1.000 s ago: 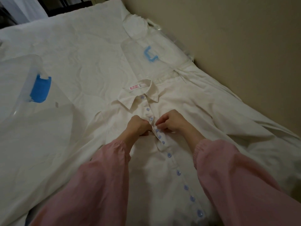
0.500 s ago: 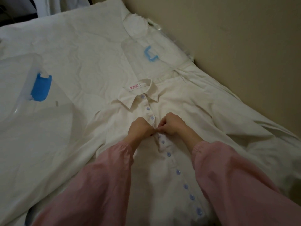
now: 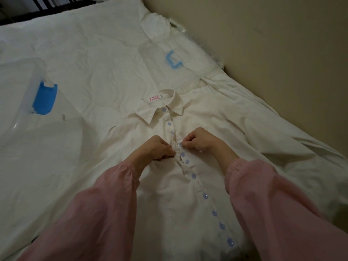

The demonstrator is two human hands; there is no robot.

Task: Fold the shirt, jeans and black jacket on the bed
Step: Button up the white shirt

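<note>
1. White collared cotton shirt (image 3: 169,194) with pale blue buttons lies front-up on the white quilted bed (image 3: 94,63). The collar (image 3: 160,110) points away from the person and the hem toward them. Its long axis runs far to near, slanting slightly right.
2. The button line passes straight between the two hands, so neither is nearer; they meet below the collar.
3. Left hand (image 3: 157,147): fingers curled, pinching the placket edge on its side.
4. Right hand (image 3: 197,140): fingers curled, thumb and fingertip pinching at a blue button (image 3: 181,145) on the other edge.
5. A short gap in the placket shows just below the pinch. Judgement: fastening is under way and folding has not started.
6. Pink sleeves (image 3: 94,213) cover the shirt's lower sides.
7. Around: a clear plastic tub (image 3: 22,76) with a blue latch lies well left. A clear container (image 3: 156,53) with a blue handle sits beyond the collar, near the beige wall (image 3: 273,53).
8. Jeans and black jacket are not in view.
9. Nothing lies on the shirt itself. The wall-side cloth is bunched and may need smoothing.
</note>
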